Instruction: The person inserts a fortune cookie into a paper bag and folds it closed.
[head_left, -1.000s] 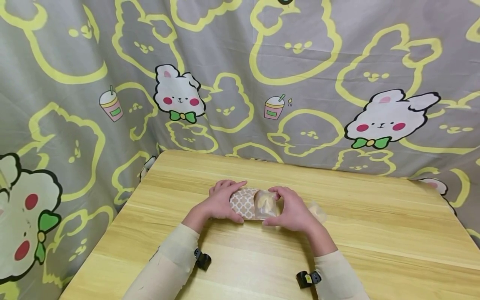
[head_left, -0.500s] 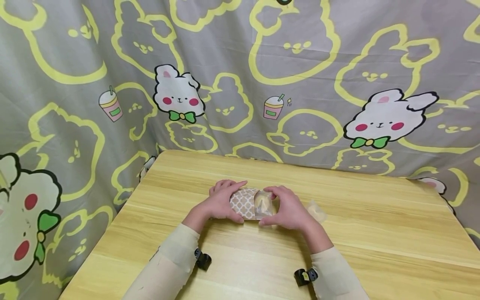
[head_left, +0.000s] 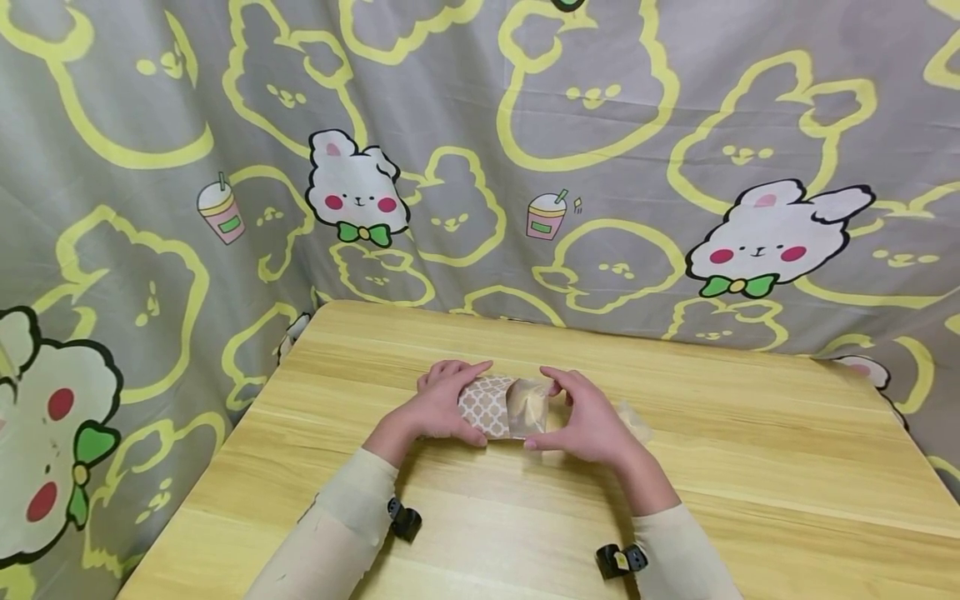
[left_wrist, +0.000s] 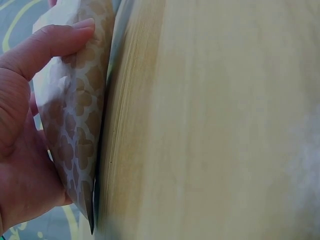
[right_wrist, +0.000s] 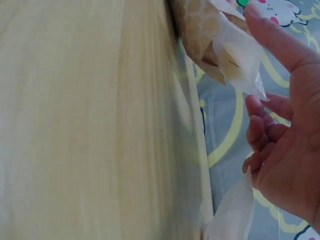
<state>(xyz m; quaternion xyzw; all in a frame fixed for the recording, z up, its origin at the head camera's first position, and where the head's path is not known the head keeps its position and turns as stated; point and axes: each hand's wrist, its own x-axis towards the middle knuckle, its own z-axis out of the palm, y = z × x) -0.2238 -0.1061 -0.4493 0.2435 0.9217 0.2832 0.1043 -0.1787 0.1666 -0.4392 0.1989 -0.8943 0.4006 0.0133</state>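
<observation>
A brown paper bag (head_left: 486, 408) with a white lattice print lies on the table, its mouth facing right. My left hand (head_left: 437, 408) grips its closed end, thumb on the near side and fingers on the far side; the left wrist view shows the thumb pressed on the printed paper (left_wrist: 82, 115). Partly inside the mouth sits a small translucent packet (head_left: 528, 408) with a pale yellow, folded, cookie-like piece. My right hand (head_left: 588, 421) is spread around the packet's outer end, thumb by its near edge. In the right wrist view its fingers are loosely bent beside the packet (right_wrist: 240, 57).
A second translucent packet (head_left: 636, 422) lies on the table just right of my right hand, partly hidden behind it. The wooden table (head_left: 750, 467) reaches back to a grey cartoon-print curtain (head_left: 465, 100) at the rear and left.
My right hand moved left against the packet, then back right with thumb and index finger spread wider. The packet has shifted slightly and turned within the bag's mouth. My left hand has stayed on the bag.
</observation>
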